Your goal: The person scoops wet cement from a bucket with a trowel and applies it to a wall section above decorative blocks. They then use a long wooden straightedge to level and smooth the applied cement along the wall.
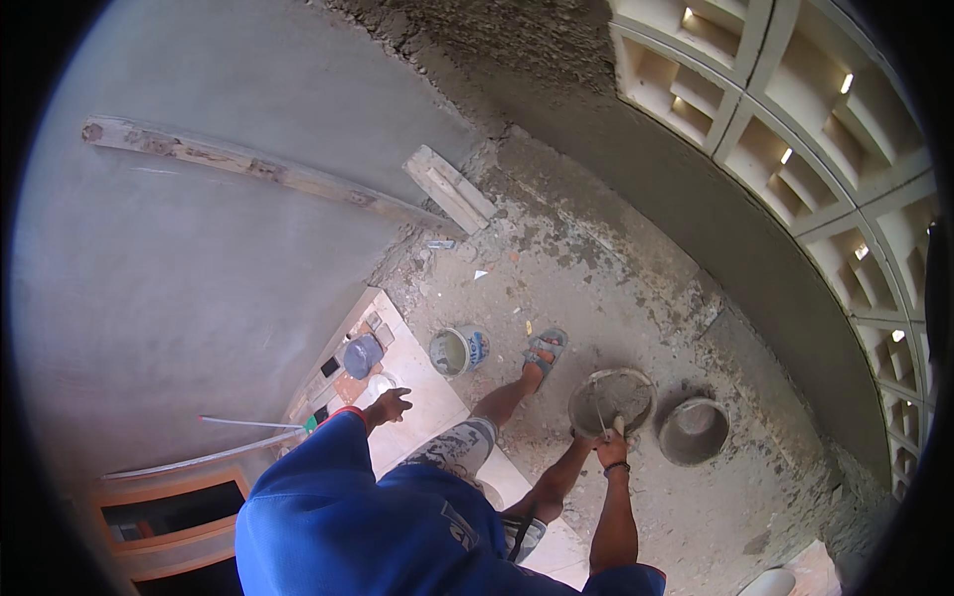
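My right hand (613, 453) is closed around a pale handle (618, 427) at the near rim of a round bucket (572, 419). Grey mortar (621, 390) lies inside this bucket. Whether the handle belongs to a tool or to the bucket, I cannot tell. A thin line, maybe a wire, crosses the mortar beside my fingers. Out to the left, my left hand (390, 405) is held with fingers apart and nothing in it. Nearest to it are a small white container (381, 385) and a blue-grey lidded tub (362, 356) on a tiled ledge.
Another round bucket (694, 432) stands right of the mortar bucket. A white pail (457, 351) sits beside the tiled step (405, 343). A long wooden plank (248, 164) rests against the grey wall, near a short board (449, 189). Openwork blocks (795, 149) line the right side.
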Available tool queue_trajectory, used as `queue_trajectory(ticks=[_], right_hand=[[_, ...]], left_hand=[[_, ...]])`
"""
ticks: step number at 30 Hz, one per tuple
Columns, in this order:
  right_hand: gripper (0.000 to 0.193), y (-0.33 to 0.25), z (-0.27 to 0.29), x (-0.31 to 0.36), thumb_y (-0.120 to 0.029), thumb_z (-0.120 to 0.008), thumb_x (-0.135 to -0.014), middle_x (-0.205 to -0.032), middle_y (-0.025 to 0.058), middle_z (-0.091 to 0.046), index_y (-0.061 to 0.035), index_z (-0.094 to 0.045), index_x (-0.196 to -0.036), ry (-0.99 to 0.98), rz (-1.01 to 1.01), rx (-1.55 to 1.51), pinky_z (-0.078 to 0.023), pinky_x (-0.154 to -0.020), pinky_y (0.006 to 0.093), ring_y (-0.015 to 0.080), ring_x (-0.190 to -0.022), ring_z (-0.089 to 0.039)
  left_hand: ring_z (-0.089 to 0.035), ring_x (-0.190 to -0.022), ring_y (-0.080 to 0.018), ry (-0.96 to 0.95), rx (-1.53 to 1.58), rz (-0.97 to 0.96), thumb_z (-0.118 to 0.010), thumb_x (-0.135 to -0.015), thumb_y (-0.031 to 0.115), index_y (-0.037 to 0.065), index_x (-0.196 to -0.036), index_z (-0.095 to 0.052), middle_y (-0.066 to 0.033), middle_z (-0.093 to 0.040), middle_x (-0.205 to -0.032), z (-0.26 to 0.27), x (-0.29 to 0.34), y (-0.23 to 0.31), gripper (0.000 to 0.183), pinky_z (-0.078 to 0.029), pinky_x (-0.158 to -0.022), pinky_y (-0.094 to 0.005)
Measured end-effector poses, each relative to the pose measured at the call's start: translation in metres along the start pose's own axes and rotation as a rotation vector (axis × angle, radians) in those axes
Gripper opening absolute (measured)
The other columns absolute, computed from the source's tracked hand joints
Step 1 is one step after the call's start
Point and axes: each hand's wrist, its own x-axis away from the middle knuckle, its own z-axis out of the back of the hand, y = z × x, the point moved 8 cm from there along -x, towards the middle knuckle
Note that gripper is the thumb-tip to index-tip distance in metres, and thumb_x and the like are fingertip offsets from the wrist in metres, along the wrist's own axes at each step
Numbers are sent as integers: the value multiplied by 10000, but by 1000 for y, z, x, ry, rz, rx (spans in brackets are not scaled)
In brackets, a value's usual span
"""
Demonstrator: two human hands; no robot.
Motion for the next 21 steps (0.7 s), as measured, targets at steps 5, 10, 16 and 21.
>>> queue_trajectory(ticks=[5, 10, 16, 21], right_hand=[[394, -16, -20, -110, -311, -643, -754, -1048, 242, -664, 3, -649, -992, 27, 59, 556, -505, -890, 442, 351, -1002, -649], [516, 22, -43, -120, -395, -654, -725, -1084, 192, -675, 2, -665, -1054, -359, -11, 820, -487, -938, 419, 354, -1026, -641], [353, -11, -16, -25, -264, -735, -691, -986, 151, -702, -50, -714, -972, -353, 59, 703, -538, -796, 376, 267, -910, -680], [203, -69, 70, 82, -75, -706, -720, -865, 75, -700, -59, -725, -921, 246, -408, -108, -555, -511, 366, 241, -679, -678]], left_hand=[[-686, -636, -204, 39, 37, 65, -615, -888, 120, 117, -1398, -457, -109, -663, -855, 52, 1, -51, 533, -530, -499, -321], [-697, -743, -277, -81, -18, 62, -585, -890, 63, 114, -1394, -448, -124, -634, -1085, 77, -28, -85, 524, -569, -598, -354], [-615, -1073, -305, 7, -1256, -1192, -745, -735, 198, 94, -1160, -623, -96, -666, -1063, 60, -21, -34, 454, -506, -900, -381], [-594, -1119, -325, 104, -893, -811, -760, -732, 227, 38, -1227, -581, -200, -689, -974, 110, -74, 59, 560, -472, -972, -340]])
